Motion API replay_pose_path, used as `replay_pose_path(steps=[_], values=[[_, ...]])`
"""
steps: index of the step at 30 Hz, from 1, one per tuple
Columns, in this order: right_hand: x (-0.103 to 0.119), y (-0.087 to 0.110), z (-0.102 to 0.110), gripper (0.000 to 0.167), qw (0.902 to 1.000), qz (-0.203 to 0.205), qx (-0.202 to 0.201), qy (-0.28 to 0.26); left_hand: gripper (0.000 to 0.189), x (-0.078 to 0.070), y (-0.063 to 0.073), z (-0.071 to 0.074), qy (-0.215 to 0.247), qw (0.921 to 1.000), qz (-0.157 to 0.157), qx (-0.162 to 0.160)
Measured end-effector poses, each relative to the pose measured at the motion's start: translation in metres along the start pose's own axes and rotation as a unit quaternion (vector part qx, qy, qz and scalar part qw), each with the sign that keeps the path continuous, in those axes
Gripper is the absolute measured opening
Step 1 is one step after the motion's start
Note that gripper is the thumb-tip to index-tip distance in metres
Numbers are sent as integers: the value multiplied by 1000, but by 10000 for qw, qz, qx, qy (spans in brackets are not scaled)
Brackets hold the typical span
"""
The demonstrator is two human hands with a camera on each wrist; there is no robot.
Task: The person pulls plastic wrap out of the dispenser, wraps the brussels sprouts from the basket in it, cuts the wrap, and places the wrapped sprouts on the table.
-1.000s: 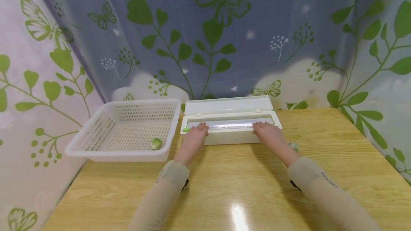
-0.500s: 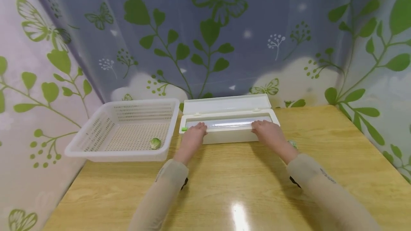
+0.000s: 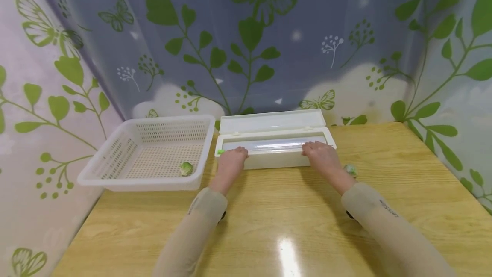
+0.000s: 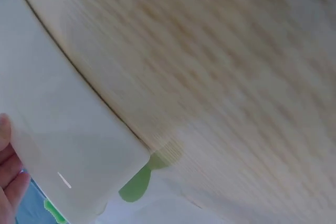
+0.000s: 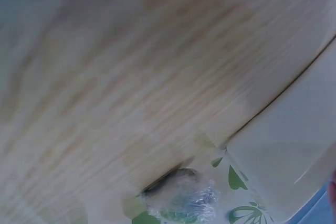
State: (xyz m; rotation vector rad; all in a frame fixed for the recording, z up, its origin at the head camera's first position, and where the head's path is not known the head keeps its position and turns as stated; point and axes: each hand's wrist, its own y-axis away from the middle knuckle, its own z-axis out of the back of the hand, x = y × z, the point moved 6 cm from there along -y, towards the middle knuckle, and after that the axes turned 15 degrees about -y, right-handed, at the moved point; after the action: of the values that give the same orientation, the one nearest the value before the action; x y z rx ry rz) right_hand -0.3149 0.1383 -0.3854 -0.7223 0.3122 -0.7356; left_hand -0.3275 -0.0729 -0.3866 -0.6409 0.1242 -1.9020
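Observation:
A white plastic-wrap dispenser box (image 3: 276, 161) stands on the table with its lid (image 3: 273, 121) raised at the back. Inside lies a shiny roll of plastic wrap (image 3: 274, 145). At the left part of the front rim, my left hand (image 3: 232, 163) pinches the edge of the wrap, its fingers curled. My right hand (image 3: 322, 157) does the same toward the right end. A green slide cutter (image 3: 221, 151) sits at the box's left end, also visible in the left wrist view. Only some fingers (image 4: 11, 174) show there; the right wrist view barely catches the other hand.
To the left stands a white slotted basket (image 3: 205, 170) with a Brussels sprout (image 3: 186, 168) inside. A film-wrapped green sprout-like ball (image 3: 350, 170) lies right of the box, its wrapping (image 5: 184, 198) crinkled in the right wrist view. Behind the wooden table (image 3: 261, 225) hangs a patterned curtain (image 3: 269, 46).
Both hands stay at the front rim of the box with almost no movement. The head view has shifted slightly, uncovering more of the wrapped ball beside my right wrist.

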Motion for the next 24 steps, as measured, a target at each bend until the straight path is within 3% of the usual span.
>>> replay_pose_path(steps=[7, 10, 14, 18, 20, 22, 24], values=[[1, 3, 1, 15, 9995, 321, -14, 23, 13, -4, 4, 5, -330, 9945, -268, -956], [-1, 2, 3, 15, 9994, 336, 44, -117, 13, -2, 5, 7, -344, 9931, -287, -1084], [-9, -2, 2, 12, 9951, 38, 824, -541, 11, 5, 6, 10, -295, 9942, -515, -901], [-16, -7, 2, 15, 9793, -259, 1854, -775, 14, 5, 10, 14, -385, 9889, -1059, -967], [-17, -10, 5, 17, 9755, -250, 2056, -744, 15, 4, 10, 14, -409, 9881, -1034, -1067], [-16, -13, 8, 25, 9736, -140, 2163, -717, 19, 6, 9, 12, -412, 9894, -800, -1138], [-19, -15, 7, 29, 9658, -399, 2319, -1090, 23, 8, 8, 12, -354, 9914, -558, -1130]])
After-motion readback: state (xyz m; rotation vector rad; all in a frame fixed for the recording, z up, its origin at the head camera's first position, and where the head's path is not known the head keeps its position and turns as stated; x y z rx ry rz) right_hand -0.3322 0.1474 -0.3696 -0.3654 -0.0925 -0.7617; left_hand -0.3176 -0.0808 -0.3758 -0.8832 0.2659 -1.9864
